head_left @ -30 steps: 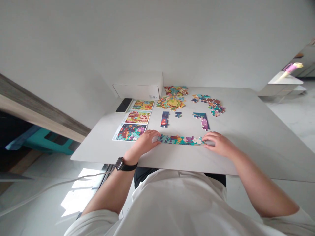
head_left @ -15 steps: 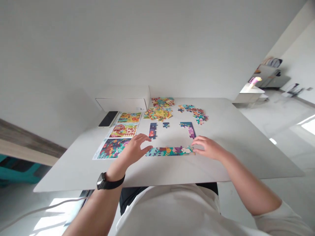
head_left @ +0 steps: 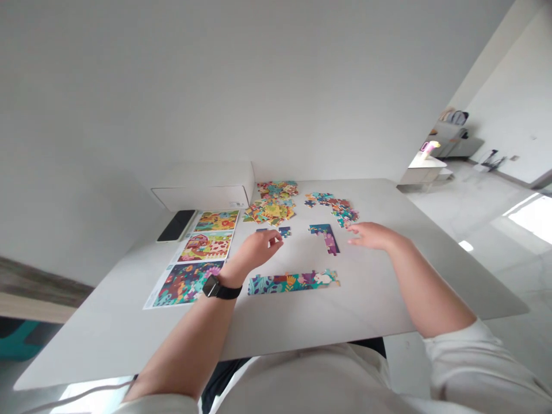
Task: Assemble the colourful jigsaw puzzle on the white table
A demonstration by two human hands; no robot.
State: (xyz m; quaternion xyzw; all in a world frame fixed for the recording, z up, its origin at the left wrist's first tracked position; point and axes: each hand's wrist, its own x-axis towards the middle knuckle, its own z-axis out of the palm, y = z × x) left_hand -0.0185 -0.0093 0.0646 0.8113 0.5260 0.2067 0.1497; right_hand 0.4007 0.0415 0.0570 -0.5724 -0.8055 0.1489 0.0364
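My left hand (head_left: 259,250), with a black watch on its wrist, hovers over the left side of the puzzle. Its fingers are curved and a little apart, with nothing visible between them. It hides most of the left edge strip. Just beyond its fingertips lies a loose dark blue puzzle piece (head_left: 284,232). My right hand (head_left: 371,236) is open, fingertips near the lower end of a pile of puzzle pieces (head_left: 344,211). Between my hands is a joined blue and purple corner section (head_left: 329,237). Closer to me lies a joined bottom strip (head_left: 293,282) in teal with plants.
At left, a sheet with three printed pictures (head_left: 204,246) lies beside a phone (head_left: 176,225). Behind them stands a white box (head_left: 198,196) against the wall. Two more heaps of pieces, a yellowish one (head_left: 271,212) and a mixed one (head_left: 277,188), sit right of the box.
Both hands have left the ends of the bottom strip and moved farther away across the table. My left hand now covers the left edge strip; my right is by the pile. The view has shifted slightly.
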